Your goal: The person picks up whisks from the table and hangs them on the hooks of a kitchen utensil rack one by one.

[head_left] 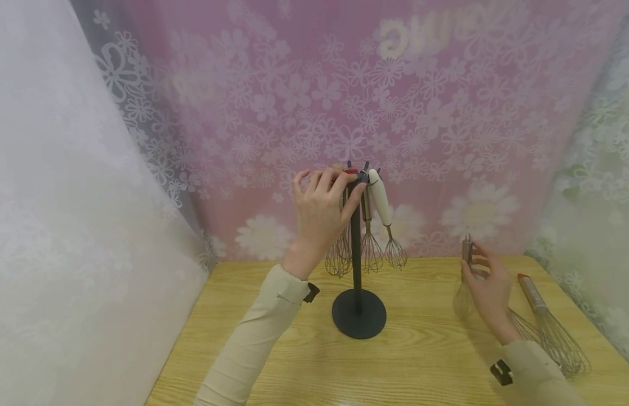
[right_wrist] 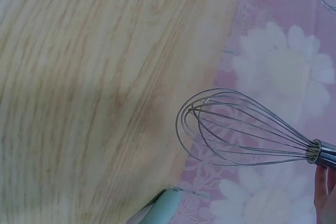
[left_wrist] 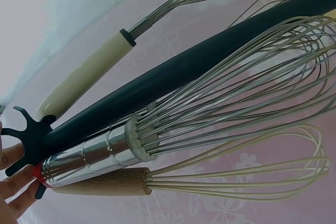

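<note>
At the top of a black whisk stand (head_left: 357, 248), my left hand (head_left: 322, 206) grips the hooked head, thumb on one side and fingers over the other. In the left wrist view, fingertips touch the hooks beside the red end of a steel-handled whisk (left_wrist: 94, 156). A wooden-handled whisk (left_wrist: 110, 182) and a cream-handled whisk (left_wrist: 89, 74) hang there too. My right hand (head_left: 489, 285) holds another steel whisk (right_wrist: 247, 127) by its handle, upright over the table's right side, wires down. A mint-green rounded piece (right_wrist: 164, 206) shows near it; its kind is unclear.
A large red-tipped whisk (head_left: 543, 316) lies on the wooden table (head_left: 421, 361) at the right, with more wires partly behind my right wrist. The stand's round base (head_left: 359, 324) sits mid-table. Flowered pink cloth (head_left: 274, 113) hangs behind; pale cloths hang on both sides.
</note>
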{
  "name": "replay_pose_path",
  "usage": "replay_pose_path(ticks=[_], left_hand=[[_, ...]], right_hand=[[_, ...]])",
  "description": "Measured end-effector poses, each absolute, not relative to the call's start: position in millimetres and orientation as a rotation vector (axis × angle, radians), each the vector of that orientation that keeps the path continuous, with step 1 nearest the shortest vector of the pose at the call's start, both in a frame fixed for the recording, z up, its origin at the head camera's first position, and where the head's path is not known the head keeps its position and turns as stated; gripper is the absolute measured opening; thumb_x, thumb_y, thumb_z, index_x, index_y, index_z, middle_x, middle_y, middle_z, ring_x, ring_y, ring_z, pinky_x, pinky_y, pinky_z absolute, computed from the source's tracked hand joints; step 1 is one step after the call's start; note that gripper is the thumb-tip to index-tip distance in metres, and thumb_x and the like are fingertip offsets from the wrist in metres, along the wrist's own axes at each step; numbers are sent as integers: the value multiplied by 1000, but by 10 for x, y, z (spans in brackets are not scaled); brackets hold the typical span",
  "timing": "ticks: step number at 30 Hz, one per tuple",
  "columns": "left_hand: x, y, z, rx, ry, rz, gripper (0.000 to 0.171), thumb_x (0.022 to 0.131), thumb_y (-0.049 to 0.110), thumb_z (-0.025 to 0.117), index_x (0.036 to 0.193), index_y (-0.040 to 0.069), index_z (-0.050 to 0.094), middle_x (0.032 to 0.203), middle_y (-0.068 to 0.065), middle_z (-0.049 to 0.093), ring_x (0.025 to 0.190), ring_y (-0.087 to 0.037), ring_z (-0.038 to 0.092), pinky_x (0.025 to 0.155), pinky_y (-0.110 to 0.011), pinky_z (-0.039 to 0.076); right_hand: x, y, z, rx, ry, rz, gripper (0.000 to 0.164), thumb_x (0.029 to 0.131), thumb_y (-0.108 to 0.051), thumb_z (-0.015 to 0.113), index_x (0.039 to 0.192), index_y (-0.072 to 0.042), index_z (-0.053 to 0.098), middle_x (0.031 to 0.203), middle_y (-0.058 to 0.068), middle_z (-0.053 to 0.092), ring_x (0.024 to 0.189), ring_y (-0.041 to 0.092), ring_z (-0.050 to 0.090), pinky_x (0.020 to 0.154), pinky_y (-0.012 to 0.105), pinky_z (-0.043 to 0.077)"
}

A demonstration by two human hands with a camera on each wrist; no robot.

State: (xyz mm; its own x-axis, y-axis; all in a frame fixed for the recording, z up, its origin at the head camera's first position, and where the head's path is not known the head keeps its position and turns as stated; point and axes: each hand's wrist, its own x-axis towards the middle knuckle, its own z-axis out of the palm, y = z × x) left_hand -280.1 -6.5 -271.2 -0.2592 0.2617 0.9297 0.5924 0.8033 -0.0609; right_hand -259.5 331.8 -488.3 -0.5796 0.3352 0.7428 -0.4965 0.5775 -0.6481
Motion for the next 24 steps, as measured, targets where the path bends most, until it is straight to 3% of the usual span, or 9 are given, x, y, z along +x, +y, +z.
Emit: replay_pose_path(ticks=[14, 24], left_hand=[[-2808, -61, -2719, -661, -1838, -378, 28, 100, 44, 63, 104, 18, 74, 105, -1, 71, 104, -22, 65, 106, -50, 35], [-2800, -57, -2717, -651, -1831, -375, 27, 100, 43, 63, 103, 18, 74, 103, -1, 71, 102, -22, 65, 106, -50, 36]], right_hand=[[-2446, 3041, -4599, 187, -1808, 1116, 53, 79, 25, 69, 130, 11, 61, 109, 33, 61, 92, -7, 58, 74, 3, 47], [-2325, 2837, -4366, 258, -1759, 1148, 53, 78, 26, 68, 129, 12, 61, 109, 34, 60, 93, -3, 61, 77, 6, 50]])
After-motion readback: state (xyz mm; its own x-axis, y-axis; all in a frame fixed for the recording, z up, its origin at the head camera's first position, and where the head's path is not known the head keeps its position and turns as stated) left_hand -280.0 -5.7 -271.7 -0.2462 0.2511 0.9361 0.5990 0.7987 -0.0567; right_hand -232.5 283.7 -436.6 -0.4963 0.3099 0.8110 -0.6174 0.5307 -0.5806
